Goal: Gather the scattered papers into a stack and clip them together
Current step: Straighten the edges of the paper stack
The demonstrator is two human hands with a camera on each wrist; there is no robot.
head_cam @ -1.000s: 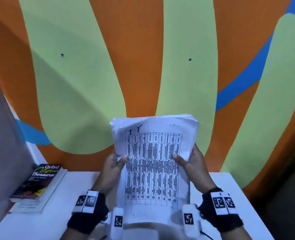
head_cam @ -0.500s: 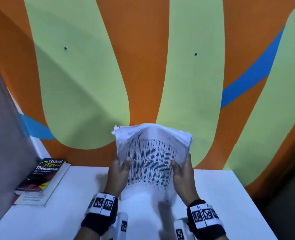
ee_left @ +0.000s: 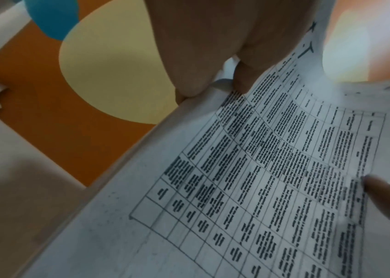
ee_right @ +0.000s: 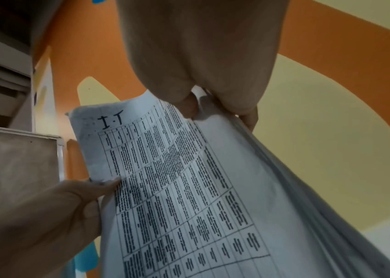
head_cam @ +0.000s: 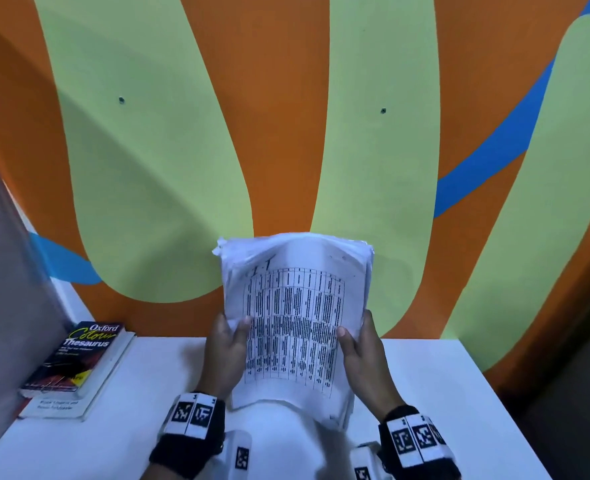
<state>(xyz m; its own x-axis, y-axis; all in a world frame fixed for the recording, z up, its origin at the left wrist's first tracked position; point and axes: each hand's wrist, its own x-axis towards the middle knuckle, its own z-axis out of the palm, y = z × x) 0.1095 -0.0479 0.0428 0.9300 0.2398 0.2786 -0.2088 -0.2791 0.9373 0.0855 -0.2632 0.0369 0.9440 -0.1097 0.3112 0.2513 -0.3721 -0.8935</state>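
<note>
Paper stack (head_cam: pixel 295 323) upright over counter (head_cam: pixel 460 393), dropped lower than second ago, top re-straightened after sagging. Left hand (head_cam: pixel 226 348) and right hand (head_cam: pixel 363 348) pinch side edges, thumbs in front. Likely squaring; no clip visible.

Table text on the papers (head_cam: pixel 295 327) blurred — fingers hidden behind.
</note>
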